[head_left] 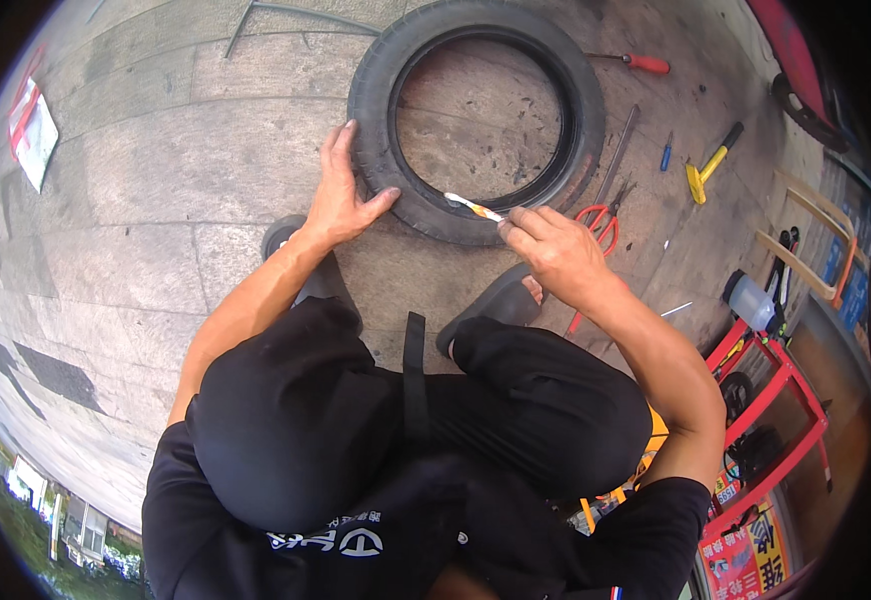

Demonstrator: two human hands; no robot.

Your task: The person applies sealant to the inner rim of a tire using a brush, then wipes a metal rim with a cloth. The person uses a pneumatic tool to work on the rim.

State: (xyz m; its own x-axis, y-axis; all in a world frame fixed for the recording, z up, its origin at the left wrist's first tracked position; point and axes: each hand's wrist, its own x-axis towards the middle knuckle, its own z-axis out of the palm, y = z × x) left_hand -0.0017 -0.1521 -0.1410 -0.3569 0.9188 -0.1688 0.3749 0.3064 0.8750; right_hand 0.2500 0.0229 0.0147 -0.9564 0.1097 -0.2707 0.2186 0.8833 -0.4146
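A black tyre (578,120) without a wheel lies on its side on the paving in front of me. My left hand (338,200) holds its near left edge, the thumb on the sidewall and the fingers spread along the outer tread. My right hand (554,248) is closed in a pinch on a slim white-and-orange stick (480,210), perhaps a brush. Its white tip reaches the near inner edge of the tyre. My fingers cover the stick's other end. Just right of the tyre lie red-handled scissors (608,228).
Rightward lie a red-handled screwdriver (646,64), a long metal bar (620,155), a small blue screwdriver (667,155) and a yellow hammer (713,165). A clear bottle (751,300) stands by a red metal frame (801,385). A white packet (36,140) lies far left.
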